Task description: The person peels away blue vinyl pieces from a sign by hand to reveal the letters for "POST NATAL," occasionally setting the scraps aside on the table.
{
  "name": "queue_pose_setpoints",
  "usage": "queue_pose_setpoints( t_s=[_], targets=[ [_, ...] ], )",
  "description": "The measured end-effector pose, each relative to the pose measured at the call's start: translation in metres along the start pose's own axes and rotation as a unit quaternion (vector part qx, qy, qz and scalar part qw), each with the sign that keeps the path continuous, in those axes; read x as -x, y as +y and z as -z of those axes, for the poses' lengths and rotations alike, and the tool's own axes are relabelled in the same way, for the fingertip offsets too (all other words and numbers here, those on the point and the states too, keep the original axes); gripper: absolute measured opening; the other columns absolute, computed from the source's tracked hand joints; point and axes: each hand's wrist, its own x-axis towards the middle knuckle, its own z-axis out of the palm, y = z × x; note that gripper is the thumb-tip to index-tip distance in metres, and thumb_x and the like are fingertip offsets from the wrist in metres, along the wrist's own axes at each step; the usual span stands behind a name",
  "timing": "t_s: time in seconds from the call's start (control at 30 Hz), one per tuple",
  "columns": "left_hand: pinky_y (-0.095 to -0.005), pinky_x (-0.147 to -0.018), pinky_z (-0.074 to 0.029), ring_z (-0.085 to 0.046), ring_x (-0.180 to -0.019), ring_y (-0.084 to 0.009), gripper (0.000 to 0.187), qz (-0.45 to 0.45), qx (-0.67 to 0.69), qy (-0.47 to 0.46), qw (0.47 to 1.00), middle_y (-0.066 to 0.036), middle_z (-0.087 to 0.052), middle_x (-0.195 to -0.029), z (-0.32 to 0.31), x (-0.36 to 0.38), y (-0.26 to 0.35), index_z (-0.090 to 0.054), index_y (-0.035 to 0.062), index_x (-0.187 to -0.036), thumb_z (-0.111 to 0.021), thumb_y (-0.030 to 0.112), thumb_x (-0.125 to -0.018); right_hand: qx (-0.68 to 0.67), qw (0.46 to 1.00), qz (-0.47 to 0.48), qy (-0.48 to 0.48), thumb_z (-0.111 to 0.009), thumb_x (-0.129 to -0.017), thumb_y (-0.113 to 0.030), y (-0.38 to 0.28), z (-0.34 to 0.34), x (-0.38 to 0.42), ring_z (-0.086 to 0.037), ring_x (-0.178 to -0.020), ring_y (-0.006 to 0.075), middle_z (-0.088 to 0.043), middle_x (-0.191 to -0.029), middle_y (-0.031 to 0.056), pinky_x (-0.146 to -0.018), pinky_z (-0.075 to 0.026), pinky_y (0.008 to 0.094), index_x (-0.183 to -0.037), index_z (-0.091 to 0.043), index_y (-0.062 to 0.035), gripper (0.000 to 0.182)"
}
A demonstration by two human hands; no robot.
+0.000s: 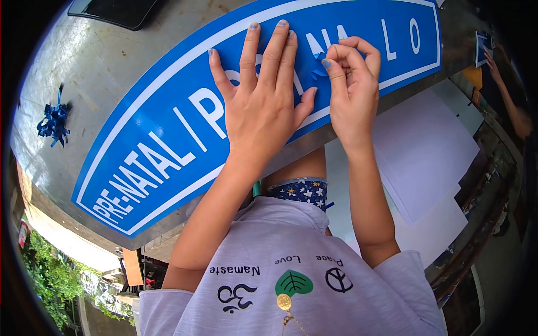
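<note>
A blue sign (162, 117) with white letters and a white border lies across the metal table. The lettering includes "PRE-NATAL / PO", with more letters towards the right end. My left hand (260, 101) rests flat on it, fingers spread, covering part of the wording. Just to the right, my right hand (356, 84) pinches a small blue vinyl scrap (319, 71) between thumb and fingers, over a white letter. That letter is partly hidden behind the fingers.
A crumpled bunch of blue vinyl strips (54, 119) sits on the metal table (84, 61) at left. At the top left lies a dark flat device (115, 10). Large white sheets (428, 148) are stacked at right, with another person's arm (507, 95) beyond.
</note>
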Motion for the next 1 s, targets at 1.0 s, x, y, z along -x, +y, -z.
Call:
queue_pose_setpoints(
  t_s=[1.0],
  targets=[
    [-0.0572,-0.114,-0.006,-0.028,-0.141,-0.0266,0.07,-0.026,-0.034,0.025,0.999,-0.003,-0.042,-0.146,-0.004,0.0,-0.001,-0.047,0.0127,-0.138,-0.067,0.047,-0.081,-0.31,0.916,-0.253,0.0,-0.054,-0.094,-0.001,-0.001,0.041,0.068,-0.05,-0.088,0.0088,-0.045,-0.116,0.0042,-0.077,-0.046,0.0235,-0.108,-0.06,0.0022,0.016]
  ],
)
